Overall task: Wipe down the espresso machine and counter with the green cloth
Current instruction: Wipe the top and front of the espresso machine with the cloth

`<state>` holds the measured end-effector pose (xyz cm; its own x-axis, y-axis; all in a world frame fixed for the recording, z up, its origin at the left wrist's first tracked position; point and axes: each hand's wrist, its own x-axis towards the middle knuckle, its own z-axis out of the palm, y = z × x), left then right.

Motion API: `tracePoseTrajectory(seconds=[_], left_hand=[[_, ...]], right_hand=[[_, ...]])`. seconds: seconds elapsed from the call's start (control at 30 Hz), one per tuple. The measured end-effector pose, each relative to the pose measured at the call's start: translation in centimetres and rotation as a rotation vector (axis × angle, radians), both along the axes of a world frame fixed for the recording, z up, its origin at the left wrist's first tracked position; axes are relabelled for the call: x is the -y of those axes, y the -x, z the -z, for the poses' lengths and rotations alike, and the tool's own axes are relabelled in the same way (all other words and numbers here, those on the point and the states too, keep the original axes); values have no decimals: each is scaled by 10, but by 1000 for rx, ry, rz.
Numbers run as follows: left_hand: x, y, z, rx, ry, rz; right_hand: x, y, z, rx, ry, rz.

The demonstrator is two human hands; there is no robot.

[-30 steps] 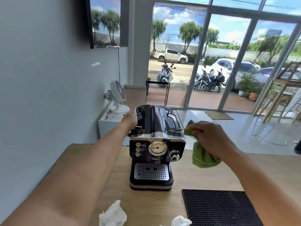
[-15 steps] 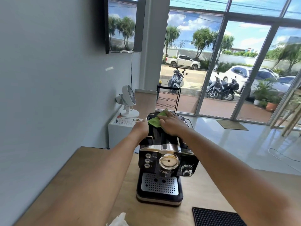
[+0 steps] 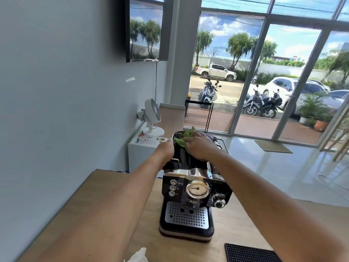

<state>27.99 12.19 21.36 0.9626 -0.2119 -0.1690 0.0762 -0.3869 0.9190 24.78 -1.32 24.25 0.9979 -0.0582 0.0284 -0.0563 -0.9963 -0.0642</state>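
Your right hand (image 3: pixel 200 146) presses the green cloth (image 3: pixel 183 136) flat on top of the espresso machine (image 3: pixel 195 188), cloth showing beyond your extended fingers. Your left hand (image 3: pixel 166 150) braces the machine's left side; its fingers are hidden, grip undetermined

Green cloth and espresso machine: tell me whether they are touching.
Touching. The head view shows the right hand pressing the green cloth down on the rear top of the espresso machine, with no gap between them.
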Motion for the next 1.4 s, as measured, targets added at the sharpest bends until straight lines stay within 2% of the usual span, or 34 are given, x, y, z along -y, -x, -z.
tracePoseTrajectory(seconds=[0.1,0.23,0.4,0.53,0.63,0.73,0.83,1.0,1.07,1.13,1.27,1.33,1.4], left_hand=[[0,2,-1,8,6,-7],[0,5,-4,12,-13,23],[-1,1,-5,2,-6,47],[0,1,-4,7,-35,31],[0,2,-3,20,-48,38],[-1,4,-5,20,-66,40],[-1,9,-11,-3,-111,46],[-3,11,-12,9,-96,46],[-4,14,-13,9,-95,38],[-6,15,-14,1,-77,42],[-5,15,-15,-1,-56,43],[-5,14,-15,-7,-62,43],[-6,10,-11,-4,-51,64]], right_hand=[[-20,-3,6,7,41,-27],[-12,40,0,-30,5,-166],[21,20,-4,-16,-47,42],[4,-4,3,-42,-87,84],[-5,19,5,-45,-17,-73],[2,58,2,-92,-33,-200],[21,59,-3,-100,-39,-122],[7,10,7,-35,-78,51],[-1,12,10,-46,-23,-5],[-4,33,10,-28,-5,-152],[14,82,2,-21,-203,-408],[30,85,-6,0,-282,-421],[43,66,-15,139,-278,-352]])
